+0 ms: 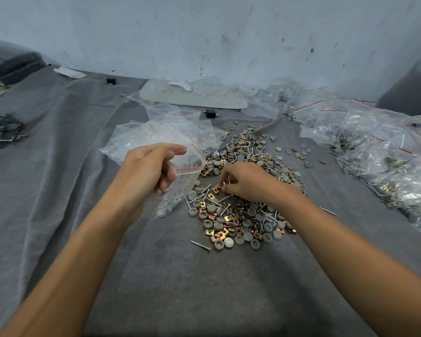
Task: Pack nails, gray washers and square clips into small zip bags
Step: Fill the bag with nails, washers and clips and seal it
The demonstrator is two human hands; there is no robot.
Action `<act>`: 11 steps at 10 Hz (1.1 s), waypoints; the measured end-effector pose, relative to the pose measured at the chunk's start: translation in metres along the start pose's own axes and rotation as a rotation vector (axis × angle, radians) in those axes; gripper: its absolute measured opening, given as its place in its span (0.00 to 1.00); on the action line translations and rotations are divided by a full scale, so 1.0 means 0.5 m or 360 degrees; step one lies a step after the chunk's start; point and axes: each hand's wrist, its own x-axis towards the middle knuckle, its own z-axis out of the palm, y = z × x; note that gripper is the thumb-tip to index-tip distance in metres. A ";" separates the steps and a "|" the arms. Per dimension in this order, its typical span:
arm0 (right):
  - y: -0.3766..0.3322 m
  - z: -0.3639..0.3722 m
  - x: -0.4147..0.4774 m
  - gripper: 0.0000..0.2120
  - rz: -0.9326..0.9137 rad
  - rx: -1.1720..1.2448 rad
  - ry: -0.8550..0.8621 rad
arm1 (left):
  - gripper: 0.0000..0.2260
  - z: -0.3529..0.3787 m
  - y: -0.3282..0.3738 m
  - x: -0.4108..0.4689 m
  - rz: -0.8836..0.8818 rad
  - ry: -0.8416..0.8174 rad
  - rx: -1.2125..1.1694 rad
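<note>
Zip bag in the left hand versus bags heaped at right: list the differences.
Held bag hangs open from the left hand; heaped bags lie on the cloth. Held bag carries few nails; heaped bags look well filled. Both clear, red-striped.

On my screen I log: tabletop cloth [58, 190], plain mid-grey; washers [248, 236], dull grey; square clips [209, 232], brassy gold, some tinged copper-pink; nails [200, 245], bright silver; zip bag [180, 186], clear with one thin red stripe at its seal; filled bags [362, 132] at right, clear, same red stripes; wall [204, 32], pale blue-grey flecked with dark scuffs; cable ties [5, 125] far left, black.
</note>
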 end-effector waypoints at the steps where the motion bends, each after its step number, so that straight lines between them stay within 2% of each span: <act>1: 0.000 0.003 -0.001 0.07 -0.0020 -0.0001 0.0020 | 0.15 0.001 -0.003 0.002 -0.0004 -0.0010 -0.0002; 2: 0.000 0.007 -0.001 0.04 -0.0022 -0.0010 0.0024 | 0.15 0.001 -0.005 0.002 -0.0002 -0.0021 -0.0003; 4: -0.010 0.002 -0.003 0.13 -0.0013 0.0065 -0.0021 | 0.15 0.000 -0.005 0.003 0.0003 -0.0017 -0.0001; 6: -0.014 0.008 -0.002 0.06 -0.0044 0.0001 0.0036 | 0.15 0.001 -0.003 0.002 0.0005 -0.0002 -0.0012; 8: -0.003 0.021 -0.007 0.04 -0.0046 0.0080 0.0148 | 0.15 -0.001 -0.005 0.002 0.0018 -0.0017 -0.0008; 9: 0.002 0.021 -0.011 0.03 -0.0037 0.0207 0.0218 | 0.15 0.000 -0.007 0.004 0.0022 -0.0023 -0.0003; 11: -0.014 -0.052 -0.046 0.04 -0.0065 0.0878 0.0574 | 0.15 0.000 -0.011 0.005 0.0012 -0.0055 0.0015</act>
